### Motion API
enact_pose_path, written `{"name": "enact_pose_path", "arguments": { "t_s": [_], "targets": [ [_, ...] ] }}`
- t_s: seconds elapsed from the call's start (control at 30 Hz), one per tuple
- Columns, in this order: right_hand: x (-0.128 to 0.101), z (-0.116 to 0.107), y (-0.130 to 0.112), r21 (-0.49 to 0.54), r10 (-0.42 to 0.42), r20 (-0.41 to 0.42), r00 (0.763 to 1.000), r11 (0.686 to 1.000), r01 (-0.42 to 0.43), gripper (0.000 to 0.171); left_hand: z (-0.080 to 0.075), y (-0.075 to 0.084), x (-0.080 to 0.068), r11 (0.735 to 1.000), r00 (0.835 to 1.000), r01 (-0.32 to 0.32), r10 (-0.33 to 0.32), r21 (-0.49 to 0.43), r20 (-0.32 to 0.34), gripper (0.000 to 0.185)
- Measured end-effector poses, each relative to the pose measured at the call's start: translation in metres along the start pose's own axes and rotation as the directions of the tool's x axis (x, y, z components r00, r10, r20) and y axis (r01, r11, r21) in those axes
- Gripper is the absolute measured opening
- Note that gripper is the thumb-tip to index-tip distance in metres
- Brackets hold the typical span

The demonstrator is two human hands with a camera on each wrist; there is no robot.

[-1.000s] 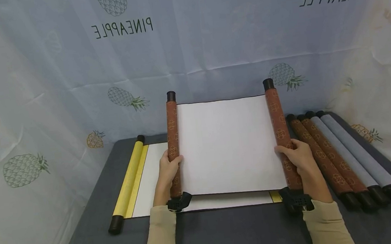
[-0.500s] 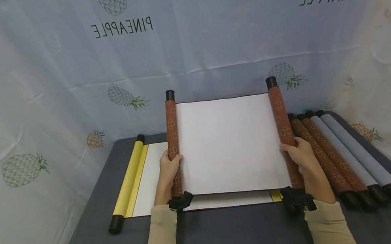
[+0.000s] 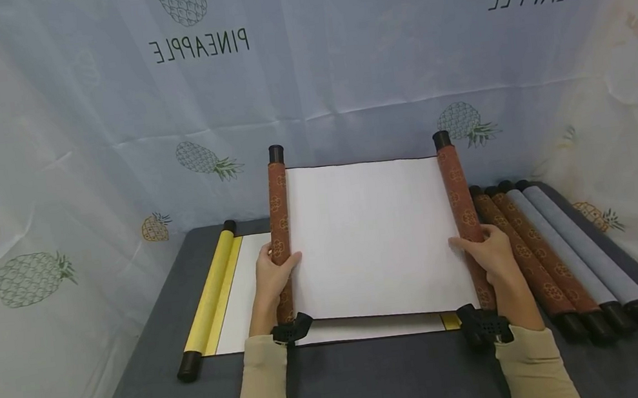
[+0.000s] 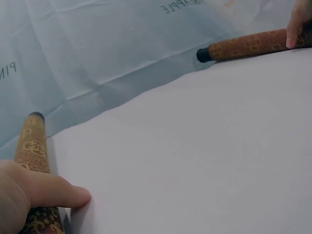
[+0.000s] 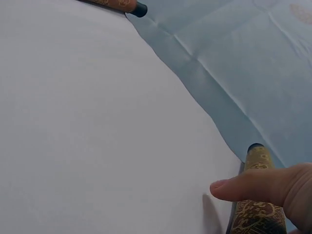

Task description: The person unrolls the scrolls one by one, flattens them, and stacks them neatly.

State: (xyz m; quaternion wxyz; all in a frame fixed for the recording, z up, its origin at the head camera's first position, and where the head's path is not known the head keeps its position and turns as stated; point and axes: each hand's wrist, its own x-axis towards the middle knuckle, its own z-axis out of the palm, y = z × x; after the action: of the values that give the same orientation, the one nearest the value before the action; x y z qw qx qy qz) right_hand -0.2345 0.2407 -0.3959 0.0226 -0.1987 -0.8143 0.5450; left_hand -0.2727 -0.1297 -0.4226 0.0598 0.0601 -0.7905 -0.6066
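A pineapple-print curtain [image 3: 351,59] hangs behind the dark grey bench [image 3: 396,379]. There the yellow scroll [image 3: 209,295] lies spread open, partly covered by the brown scroll [image 3: 370,239], its white sheet open above. To the right, two brown rolls [image 3: 545,256] and two grey rolls [image 3: 587,248] lie side by side. The left hand [image 3: 271,275] grips the brown scroll's left roller [image 3: 279,209]; the right hand [image 3: 491,252] grips its right roller [image 3: 458,191].

Upper scroll [image 3: 376,238] overlaps lower scroll [image 3: 242,298], left of rolls [image 3: 546,259].

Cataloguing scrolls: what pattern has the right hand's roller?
Gold flowery motifs on a brown roller; clearest in the left wrist view.
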Motion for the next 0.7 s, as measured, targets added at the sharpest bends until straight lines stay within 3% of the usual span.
{"name": "enact_pose_path", "arguments": {
  "t_s": [0.33,0.7],
  "targets": [
    [0.0008,-0.0032,0.0025,0.012,0.043,-0.039,0.998,0.999,-0.043,0.085,-0.0032,-0.0050,0.0025,1.000,1.000,-0.002,0.002,0.017,-0.010,0.046],
    [0.0030,-0.0065,0.0049,0.003,0.042,-0.019,0.999,0.999,-0.042,0.080,-0.0068,-0.0048,0.0021,1.000,1.000,0.004,-0.003,0.031,-0.025,0.045]
  ]
}}
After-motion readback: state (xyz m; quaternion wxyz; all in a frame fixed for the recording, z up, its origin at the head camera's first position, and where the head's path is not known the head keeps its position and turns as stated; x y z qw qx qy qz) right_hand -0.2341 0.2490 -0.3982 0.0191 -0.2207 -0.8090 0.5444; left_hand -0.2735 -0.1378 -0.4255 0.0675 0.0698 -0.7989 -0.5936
